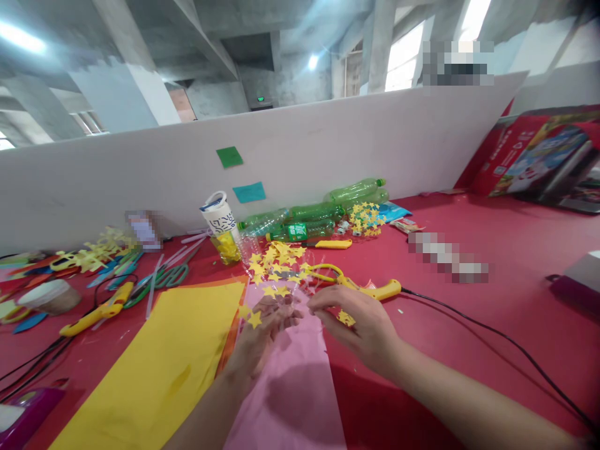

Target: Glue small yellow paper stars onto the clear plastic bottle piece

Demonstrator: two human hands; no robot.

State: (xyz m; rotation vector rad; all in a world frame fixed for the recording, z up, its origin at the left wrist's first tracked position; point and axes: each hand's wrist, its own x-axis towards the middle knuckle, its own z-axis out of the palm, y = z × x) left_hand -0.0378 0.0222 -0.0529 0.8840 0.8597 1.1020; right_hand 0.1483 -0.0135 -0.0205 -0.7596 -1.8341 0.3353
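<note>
My left hand [265, 325] is closed around a clear plastic piece whose thin strips fan out upward, tipped with yellow paper stars [281, 256]. My right hand [359, 315] is just to the right of it, thumb and fingertips drawn together near the strips. What those fingertips pinch, if anything, is too small to make out. One star [345, 318] shows below the right hand's fingers. Under both hands lies a pink sheet [285, 387]. Just beyond the right hand rests a yellow hot glue gun [384, 290], and yellow-handled scissors [328, 270] lie beside it.
Yellow sheets [187, 337] lie at the left, with another glue gun [105, 310] and green scissors [166, 278] past them. Green bottles [319, 212], a white patterned cup [218, 215], a yellow cutter [334, 244] and a second star cluster [367, 219] stand or lie before the white partition [309, 144]. A black cord [492, 337] crosses the right side.
</note>
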